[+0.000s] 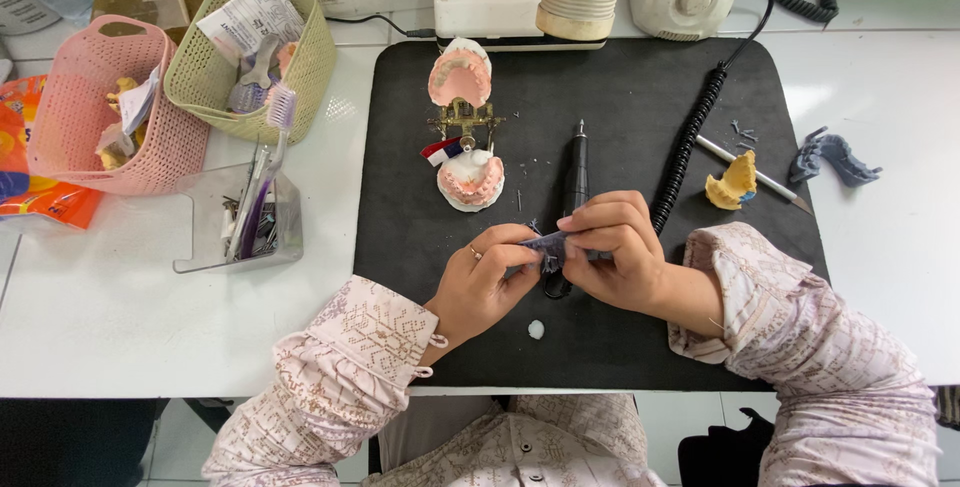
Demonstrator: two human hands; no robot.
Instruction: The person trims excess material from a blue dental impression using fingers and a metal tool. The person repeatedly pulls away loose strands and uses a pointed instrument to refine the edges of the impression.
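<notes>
Head view: the left hand (487,282) and right hand (612,250) meet over the black mat (640,347), fingers pinched shut on a small bluish-grey piece (548,242) between them. A black handpiece (577,169) lies just behind; a denture model (466,127) stands further back.

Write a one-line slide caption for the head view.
Both hands, left and right, pinch a small grey piece over a black mat.

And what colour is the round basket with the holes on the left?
The round plastic basket is pink, clearest in the head view.
</notes>
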